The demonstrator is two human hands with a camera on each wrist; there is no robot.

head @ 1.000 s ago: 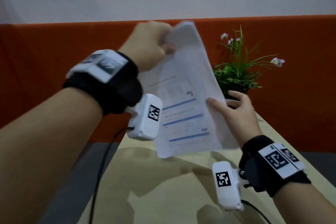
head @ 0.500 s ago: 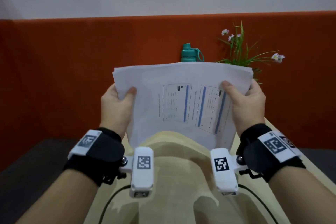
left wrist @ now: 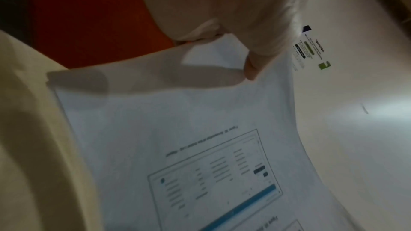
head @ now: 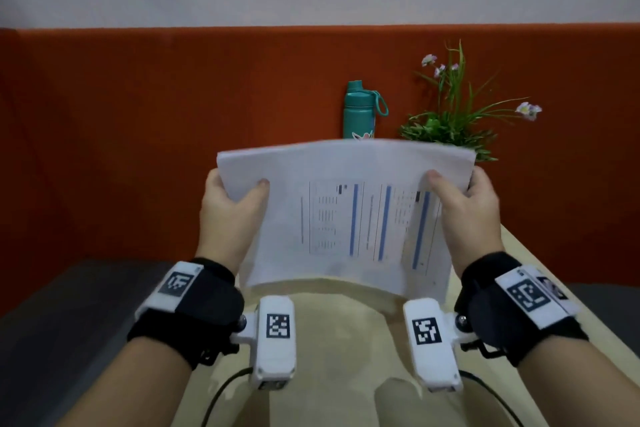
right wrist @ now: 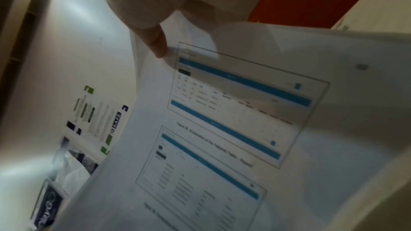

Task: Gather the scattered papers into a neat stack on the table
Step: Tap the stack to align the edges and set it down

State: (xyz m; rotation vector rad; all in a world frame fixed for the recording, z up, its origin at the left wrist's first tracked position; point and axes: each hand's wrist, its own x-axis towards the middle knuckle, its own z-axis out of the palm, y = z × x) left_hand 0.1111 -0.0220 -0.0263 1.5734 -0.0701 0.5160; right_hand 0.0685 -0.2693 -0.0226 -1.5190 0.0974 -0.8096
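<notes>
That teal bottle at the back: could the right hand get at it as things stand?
Probably not right away: the right hand grips the papers, which are held up in front of the teal bottle.

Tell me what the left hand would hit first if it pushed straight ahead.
Probably nothing before the orange backrest: the left hand grips the papers, and the teal bottle stands further right. Depth is unclear.

papers [head: 346, 215] over table [head: 346, 340], bottle [head: 360, 109] behind
</notes>
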